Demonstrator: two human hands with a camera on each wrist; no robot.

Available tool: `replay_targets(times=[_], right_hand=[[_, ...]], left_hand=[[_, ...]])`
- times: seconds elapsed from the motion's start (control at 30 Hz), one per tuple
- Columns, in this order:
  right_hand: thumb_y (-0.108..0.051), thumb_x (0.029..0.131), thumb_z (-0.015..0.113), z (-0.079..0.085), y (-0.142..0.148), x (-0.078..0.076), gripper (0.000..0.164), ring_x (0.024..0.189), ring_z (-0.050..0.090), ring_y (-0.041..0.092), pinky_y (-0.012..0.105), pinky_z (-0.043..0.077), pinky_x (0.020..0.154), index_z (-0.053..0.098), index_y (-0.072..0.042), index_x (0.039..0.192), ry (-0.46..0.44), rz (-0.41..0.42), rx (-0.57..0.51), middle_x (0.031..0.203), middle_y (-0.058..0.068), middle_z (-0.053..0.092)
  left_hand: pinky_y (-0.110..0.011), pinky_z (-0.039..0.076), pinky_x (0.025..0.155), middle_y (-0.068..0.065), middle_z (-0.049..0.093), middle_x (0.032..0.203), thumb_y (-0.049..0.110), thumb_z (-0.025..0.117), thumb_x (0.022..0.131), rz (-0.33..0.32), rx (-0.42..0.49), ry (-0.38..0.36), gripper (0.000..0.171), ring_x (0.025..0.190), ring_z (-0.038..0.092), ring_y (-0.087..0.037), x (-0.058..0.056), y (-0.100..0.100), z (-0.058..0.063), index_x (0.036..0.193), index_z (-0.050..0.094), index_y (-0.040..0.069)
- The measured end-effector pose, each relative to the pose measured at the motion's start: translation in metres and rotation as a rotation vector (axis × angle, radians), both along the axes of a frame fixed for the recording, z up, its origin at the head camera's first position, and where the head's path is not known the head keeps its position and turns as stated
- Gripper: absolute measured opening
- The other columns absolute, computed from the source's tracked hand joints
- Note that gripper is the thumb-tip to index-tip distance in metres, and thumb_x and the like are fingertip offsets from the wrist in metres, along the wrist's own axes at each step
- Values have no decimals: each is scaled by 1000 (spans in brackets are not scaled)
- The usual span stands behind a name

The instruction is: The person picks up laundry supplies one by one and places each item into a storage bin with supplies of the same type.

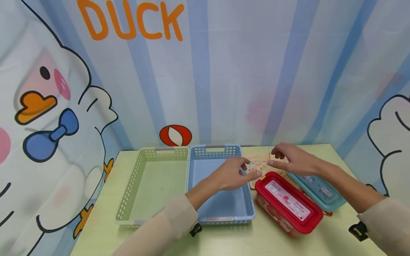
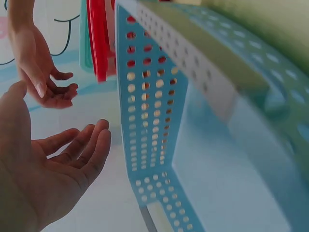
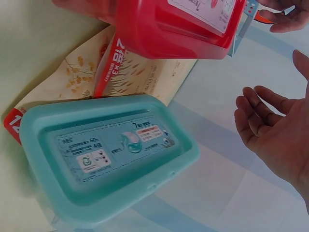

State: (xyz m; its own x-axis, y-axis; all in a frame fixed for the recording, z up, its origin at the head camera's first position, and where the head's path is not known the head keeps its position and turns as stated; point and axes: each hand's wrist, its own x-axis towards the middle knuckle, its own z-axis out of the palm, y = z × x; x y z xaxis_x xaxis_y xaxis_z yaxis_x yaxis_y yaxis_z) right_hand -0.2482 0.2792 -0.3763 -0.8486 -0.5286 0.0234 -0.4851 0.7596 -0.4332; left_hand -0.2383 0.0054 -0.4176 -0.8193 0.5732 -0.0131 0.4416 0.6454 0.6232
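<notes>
My left hand (image 1: 234,173) hovers over the right side of the blue basket (image 1: 221,206), its fingers loosely bent with nothing between them. Facing it, my right hand (image 1: 296,159) hangs above the flat beige packages (image 1: 259,161), also holding nothing. Just in front of the hands lies a box with a red lid (image 1: 288,201) and a white label, set at a slant. To its right is a teal-lidded box (image 1: 323,190), partly behind the right forearm in the head view. In the right wrist view, the teal lid (image 3: 111,150) shows a printed label, with the beige packages (image 3: 79,72) beside it.
A green basket (image 1: 163,185) stands left of the blue one, side by side with it. Both have perforated walls. Behind the pale yellow table (image 1: 105,217) hangs a curtain (image 1: 230,71) with blue stripes and duck drawings.
</notes>
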Motion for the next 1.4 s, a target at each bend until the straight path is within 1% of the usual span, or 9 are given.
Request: replay_targets(times=[0.17, 0.33, 0.4, 0.53, 0.73, 0.9, 1.07, 1.27, 1.4], right_hand=[[-43, 102, 69, -5, 7, 2, 54, 95, 62, 16, 38, 55, 81, 63, 0, 132, -38, 18, 10, 109, 2, 66], [-38, 101, 71, -9, 13, 5, 48, 93, 62, 15, 37, 55, 79, 63, -1, 130, -77, 34, 28, 106, 0, 66], [-36, 100, 73, -11, 15, 6, 46, 92, 62, 15, 35, 56, 78, 63, -2, 129, -100, 37, 27, 105, -1, 66], [-35, 99, 74, -14, 18, 6, 43, 90, 62, 15, 33, 56, 76, 63, -4, 127, -144, 43, 23, 104, -2, 66], [-33, 99, 75, -21, 24, 7, 43, 87, 64, 15, 30, 56, 73, 62, -3, 127, -200, 47, 48, 102, -1, 66], [-29, 99, 75, -22, 26, 10, 42, 81, 64, 13, 29, 57, 69, 61, -2, 127, -256, 58, 58, 102, 0, 67], [-26, 97, 75, -23, 31, 13, 38, 79, 63, 14, 29, 56, 69, 62, -4, 126, -312, 65, 80, 101, -1, 66], [-25, 97, 76, -26, 34, 16, 29, 82, 60, 13, 28, 55, 70, 65, -9, 118, -328, 83, 96, 97, -5, 64], [-23, 97, 76, -29, 36, 18, 21, 80, 60, 13, 28, 55, 69, 66, -10, 111, -333, 99, 83, 93, -6, 63]], left_hand=[[-29, 55, 78, -5, 66, 126, 66, 58, 101, -12, -15, -32, 74, 84, 62, -4, 3, 12, -7, 148, 58, 9], [-24, 54, 72, -6, 71, 115, 50, 64, 104, -37, -11, 14, 57, 80, 62, -4, 6, 21, -14, 139, 65, 6], [-22, 53, 70, -3, 72, 107, 43, 66, 104, -33, -3, 25, 50, 79, 62, -5, 7, 24, -16, 136, 68, 4], [-21, 52, 66, 2, 71, 97, 34, 69, 104, -6, 19, 4, 41, 77, 61, -5, 10, 29, -17, 131, 71, 3], [-19, 51, 67, 0, 71, 100, 25, 75, 101, 2, 30, -5, 36, 81, 60, -5, 13, 37, -24, 128, 72, 3], [-20, 52, 71, -1, 72, 104, 24, 77, 100, 29, -2, 2, 36, 85, 62, -7, 16, 40, -23, 130, 72, 4], [-20, 53, 73, -1, 73, 105, 28, 80, 98, 55, -28, 5, 38, 88, 63, -8, 17, 45, -24, 129, 73, 6], [-20, 53, 74, -2, 74, 103, 27, 81, 96, 64, -41, 6, 38, 88, 64, -8, 18, 48, -22, 126, 74, 5], [-21, 53, 72, -2, 72, 99, 25, 83, 95, 84, -15, -31, 38, 86, 64, -8, 20, 49, -22, 125, 73, 5]])
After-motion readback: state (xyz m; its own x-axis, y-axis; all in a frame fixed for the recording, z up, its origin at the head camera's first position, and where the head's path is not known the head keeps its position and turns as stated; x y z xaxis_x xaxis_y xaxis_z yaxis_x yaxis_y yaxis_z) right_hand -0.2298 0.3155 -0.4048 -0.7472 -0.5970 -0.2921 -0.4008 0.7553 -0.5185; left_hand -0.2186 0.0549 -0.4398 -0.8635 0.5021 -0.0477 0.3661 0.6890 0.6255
